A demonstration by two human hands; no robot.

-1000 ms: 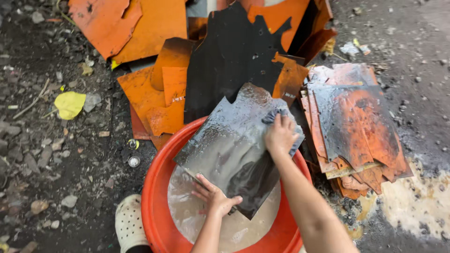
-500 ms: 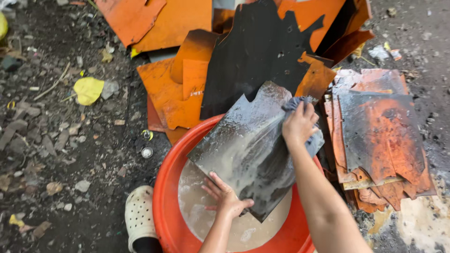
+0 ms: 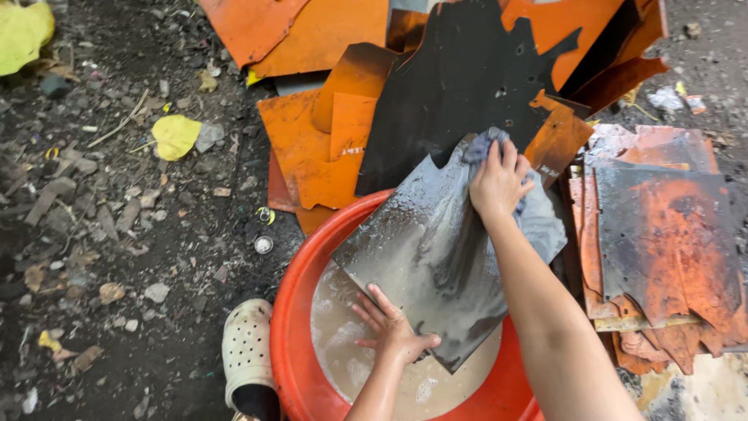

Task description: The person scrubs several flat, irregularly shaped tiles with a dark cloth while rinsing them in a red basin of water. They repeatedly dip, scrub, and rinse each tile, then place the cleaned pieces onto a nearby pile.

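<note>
- Pressing a grey rag (image 3: 483,148) against the top edge of a wet dark sheet (image 3: 436,257), right hand (image 3: 499,183) has its fingers curled tight over the cloth.
- Sheet leans tilted across an orange tub (image 3: 292,312), lower corner dipping toward the murky water (image 3: 343,343), upper edge past the tub rim at 1 o'clock.
- Left hand (image 3: 389,331) lies flat under the sheet's lower edge at 7 o'clock; fingers spread, thumb touching the sheet's edge.
- Suds and streaks show on the sheet's face.
- Pile of orange and black sheets (image 3: 374,101) lies on the ground at 12 o'clock from the tub, touching its rim.
- Stack of rusty sheets (image 3: 662,234) sits at 3 o'clock, just beside the right forearm.
- White perforated clog (image 3: 248,347) at 9 o'clock of the tub, against its wall.
- Yellow leaf (image 3: 175,134) on gravelly ground (image 3: 93,249), well apart, at 10 o'clock.
</note>
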